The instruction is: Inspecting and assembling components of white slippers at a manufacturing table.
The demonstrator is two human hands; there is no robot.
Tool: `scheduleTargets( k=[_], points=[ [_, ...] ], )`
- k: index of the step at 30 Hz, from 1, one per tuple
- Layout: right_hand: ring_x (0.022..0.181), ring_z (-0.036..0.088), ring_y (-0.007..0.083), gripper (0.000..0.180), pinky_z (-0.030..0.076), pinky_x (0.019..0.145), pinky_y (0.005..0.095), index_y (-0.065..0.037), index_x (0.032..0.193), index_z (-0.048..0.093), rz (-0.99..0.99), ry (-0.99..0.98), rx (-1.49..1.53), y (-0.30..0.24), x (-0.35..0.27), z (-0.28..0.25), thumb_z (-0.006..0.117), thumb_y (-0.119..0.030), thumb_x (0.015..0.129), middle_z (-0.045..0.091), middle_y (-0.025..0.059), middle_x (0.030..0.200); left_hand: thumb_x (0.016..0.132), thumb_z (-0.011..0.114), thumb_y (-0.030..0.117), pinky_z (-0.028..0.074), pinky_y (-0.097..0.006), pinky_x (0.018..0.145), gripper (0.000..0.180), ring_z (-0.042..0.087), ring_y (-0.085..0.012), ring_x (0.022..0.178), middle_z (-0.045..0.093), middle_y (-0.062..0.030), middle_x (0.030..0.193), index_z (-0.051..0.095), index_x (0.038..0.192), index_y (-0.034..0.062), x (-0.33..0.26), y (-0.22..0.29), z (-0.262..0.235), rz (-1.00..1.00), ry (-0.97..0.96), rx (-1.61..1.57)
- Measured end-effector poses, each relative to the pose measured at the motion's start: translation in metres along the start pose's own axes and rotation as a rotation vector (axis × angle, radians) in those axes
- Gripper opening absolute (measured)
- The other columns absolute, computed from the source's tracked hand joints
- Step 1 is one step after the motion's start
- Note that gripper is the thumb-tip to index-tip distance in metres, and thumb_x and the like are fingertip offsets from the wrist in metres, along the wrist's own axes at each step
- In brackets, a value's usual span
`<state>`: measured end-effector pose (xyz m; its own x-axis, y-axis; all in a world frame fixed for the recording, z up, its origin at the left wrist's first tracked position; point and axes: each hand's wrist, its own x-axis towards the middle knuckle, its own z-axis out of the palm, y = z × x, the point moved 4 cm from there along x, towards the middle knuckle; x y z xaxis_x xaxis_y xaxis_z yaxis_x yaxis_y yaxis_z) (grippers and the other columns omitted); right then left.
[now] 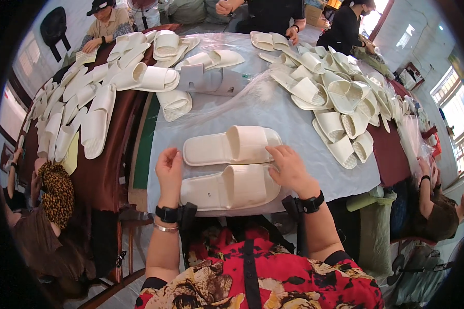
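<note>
Two cream slippers lie side by side in front of me, soles down, toes to the right. The far slipper [206, 150] and the near slipper [203, 191] each have a wide band over the foot. Beside their heel ends is my left hand [168, 166], its fingers curled in and nothing visible in them. My right hand [293, 171] rests at the toe ends with fingers apart, the fingertips on or close to the edges of both slippers.
Cream slippers are heaped at the right [345, 92] and along the left on a dark red cloth [111, 154]. A grey slipper-shaped piece [214, 81] lies at the far middle on the plastic-covered table [165, 141]. Several other people work around it.
</note>
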<state>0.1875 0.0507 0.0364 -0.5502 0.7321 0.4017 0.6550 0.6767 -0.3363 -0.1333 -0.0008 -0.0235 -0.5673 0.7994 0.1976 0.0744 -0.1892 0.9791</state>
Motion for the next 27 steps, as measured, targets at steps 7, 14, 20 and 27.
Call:
scheduleTargets(
  k=[7,14,20,27],
  points=[
    [0.106,0.054,0.0366,0.059,0.042,0.093,0.0446,-0.006,0.125,0.053,-0.027,0.118,0.024,0.007,-0.001,0.021,0.068,-0.012,0.067,0.059,0.019,0.105,0.09,0.059,0.004,0.046,-0.023,0.068,0.013,0.054,-0.0089,0.077,0.061,-0.0031,0.088,0.059,0.101,-0.0029,-0.005,-0.023,-0.025,0.021,-0.046,0.206],
    [0.09,0.057,0.0317,0.029,0.044,0.086,0.0412,-0.009,0.097,0.068,-0.211,0.118,0.229,-0.021,0.005,0.053,0.065,-0.01,0.069,0.062,0.0115,0.09,0.092,0.059,0.005,0.046,-0.023,0.07,0.01,0.054,-0.0081,0.076,0.059,-0.001,0.087,0.059,0.098,-0.002,-0.004,-0.033,-0.043,0.064,-0.059,0.175],
    [0.106,0.055,0.0317,0.035,0.043,0.094,0.0413,-0.01,0.105,0.066,-0.19,0.147,0.122,-0.022,0.009,0.049,0.063,-0.007,0.07,0.06,0.0131,0.108,0.092,0.057,0.006,0.047,-0.025,0.074,0.01,0.057,-0.0105,0.08,0.059,-0.0031,0.089,0.058,0.098,-0.0029,0.003,-0.036,-0.039,0.071,-0.077,0.068],
    [0.118,0.049,0.0333,0.05,0.036,0.102,0.0442,-0.013,0.125,0.057,-0.254,-0.173,0.237,-0.024,0.026,0.066,0.064,-0.009,0.075,0.057,0.0171,0.121,0.092,0.057,0.004,0.046,-0.024,0.073,0.008,0.054,-0.0098,0.079,0.059,-0.0028,0.088,0.057,0.096,-0.0019,0.006,-0.043,-0.049,0.067,-0.101,0.065]
  ],
)
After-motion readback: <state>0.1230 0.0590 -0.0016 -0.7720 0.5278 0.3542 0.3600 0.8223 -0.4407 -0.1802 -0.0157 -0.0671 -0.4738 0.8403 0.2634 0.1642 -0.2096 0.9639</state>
